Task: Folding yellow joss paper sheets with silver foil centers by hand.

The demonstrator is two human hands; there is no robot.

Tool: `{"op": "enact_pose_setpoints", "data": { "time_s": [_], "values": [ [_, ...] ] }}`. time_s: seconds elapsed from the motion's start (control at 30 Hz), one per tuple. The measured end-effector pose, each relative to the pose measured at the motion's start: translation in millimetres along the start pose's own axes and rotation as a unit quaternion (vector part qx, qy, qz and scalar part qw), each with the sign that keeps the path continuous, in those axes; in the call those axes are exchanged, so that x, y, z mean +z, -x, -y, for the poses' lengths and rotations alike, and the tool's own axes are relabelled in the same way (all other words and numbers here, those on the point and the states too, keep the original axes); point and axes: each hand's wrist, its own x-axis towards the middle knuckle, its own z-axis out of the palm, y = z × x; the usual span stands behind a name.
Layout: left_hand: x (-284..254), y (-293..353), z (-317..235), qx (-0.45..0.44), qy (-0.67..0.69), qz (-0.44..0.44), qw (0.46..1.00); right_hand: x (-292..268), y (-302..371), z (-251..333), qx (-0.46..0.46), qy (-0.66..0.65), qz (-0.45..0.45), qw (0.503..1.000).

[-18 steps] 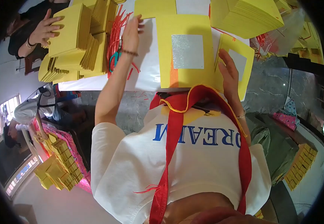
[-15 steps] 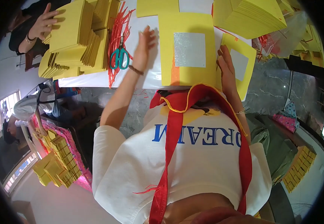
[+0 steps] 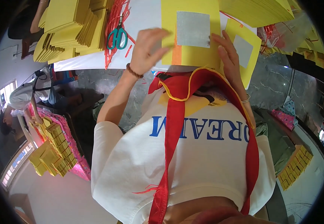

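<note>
A yellow paper sheet (image 3: 191, 57) with a silver square (image 3: 193, 30) and an orange stripe (image 3: 177, 54) lies in front of me; whether more sheets are under it I cannot tell. My left hand (image 3: 149, 50) is at its left edge, thumb and fingers apart, fingertips over the paper. Along the right edge rests my right hand (image 3: 228, 56), its fingers stretched out and tips close to the silver square. Neither hand grips anything. Partly behind the right hand is a second yellow sheet (image 3: 252, 59) with a similar square.
Teal-handled scissors (image 3: 117, 38) lie on red paper strips (image 3: 112, 56) at the left. Beyond them are piles of folded yellow paper (image 3: 63, 22); another thick pile (image 3: 260, 13) stands far right. Another person's arm (image 3: 38, 18) shows at the upper left. Someone works at a pink-covered table (image 3: 80, 162).
My left hand has moved from the table beside the sheet to over its left edge. My right fingertips have shifted inward onto the sheet. The other person's hand at the upper left has lowered.
</note>
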Motion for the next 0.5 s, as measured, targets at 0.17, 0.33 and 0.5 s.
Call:
{"op": "enact_pose_setpoints", "data": {
  "time_s": [0.17,0.33,0.5],
  "values": [
    [-3.5,15.9,-11.6,0.227,-0.196,0.22,0.928,4.2,-0.6,-6.3,-0.036,-0.005,0.027,0.999],
    [-6.4,7.7,-12.5,0.19,-0.122,0.222,0.949,10.4,5.1,-3.5,-0.039,-0.003,0.006,0.999],
    [-9.6,0.9,-13.3,0.142,-0.041,0.195,0.969,8.9,6.7,-2.8,-0.088,0.035,0.013,0.995]
  ]
}}
